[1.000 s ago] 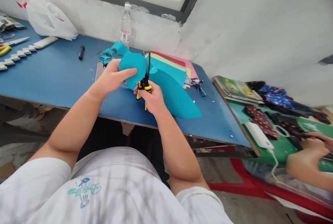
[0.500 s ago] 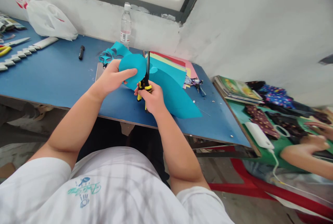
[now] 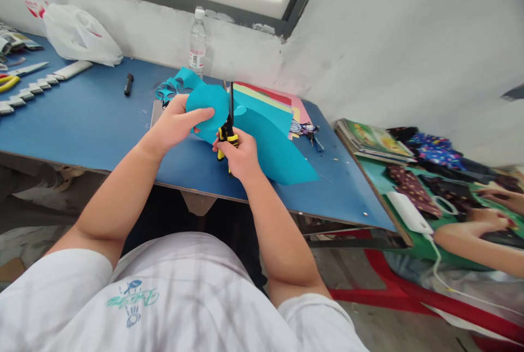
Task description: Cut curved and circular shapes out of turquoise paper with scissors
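Observation:
My left hand (image 3: pixel 180 117) pinches a round piece of blue paper (image 3: pixel 210 100), thumb on top and fingers beneath. My right hand (image 3: pixel 240 151) is wrapped round the yellow-and-black handles of a pair of scissors (image 3: pixel 227 136). The dark blades point away from me, at the right edge of the round piece. A larger curved sheet of the same blue paper (image 3: pixel 274 158) spreads to the right, behind and beside my right hand. Curly blue paper offcuts (image 3: pixel 172 89) lie beyond my left hand.
A water bottle (image 3: pixel 197 43) stands by the wall. A black marker (image 3: pixel 129 84), a white plastic bag (image 3: pixel 79 33) and yellow-handled scissors (image 3: pixel 9 83) lie to the left. Coloured paper sheets (image 3: pixel 301 109) lie behind. At the green table on the right, another person's arm (image 3: pixel 478 243) rests near a white power strip (image 3: pixel 409 212).
The scissor blades have drawn closer together at the edge of the round paper. Both my hands stay almost in place. The other person's hand has shifted slightly.

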Available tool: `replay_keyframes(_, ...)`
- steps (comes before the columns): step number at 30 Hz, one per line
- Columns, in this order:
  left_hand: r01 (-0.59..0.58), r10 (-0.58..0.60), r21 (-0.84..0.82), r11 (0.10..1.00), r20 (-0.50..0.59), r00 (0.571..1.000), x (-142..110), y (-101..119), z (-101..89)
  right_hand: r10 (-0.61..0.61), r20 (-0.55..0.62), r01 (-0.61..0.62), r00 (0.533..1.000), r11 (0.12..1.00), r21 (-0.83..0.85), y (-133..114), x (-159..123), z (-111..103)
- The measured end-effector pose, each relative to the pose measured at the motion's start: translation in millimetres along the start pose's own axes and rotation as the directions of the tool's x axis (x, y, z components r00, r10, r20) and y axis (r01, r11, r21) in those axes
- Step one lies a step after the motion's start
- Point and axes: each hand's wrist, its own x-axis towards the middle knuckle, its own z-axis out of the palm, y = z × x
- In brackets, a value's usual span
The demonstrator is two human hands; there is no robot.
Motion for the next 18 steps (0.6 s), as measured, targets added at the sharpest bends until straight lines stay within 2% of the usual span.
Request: replay_keyframes(18, -0.001, 0.001, 0.010, 1.000, 0.003, 1.000, 0.3, 0.5, -1.3, -0.002, -0.011, 0.001, 1.000, 0.997, -0.082, -3.0, -0.4, -1.5)
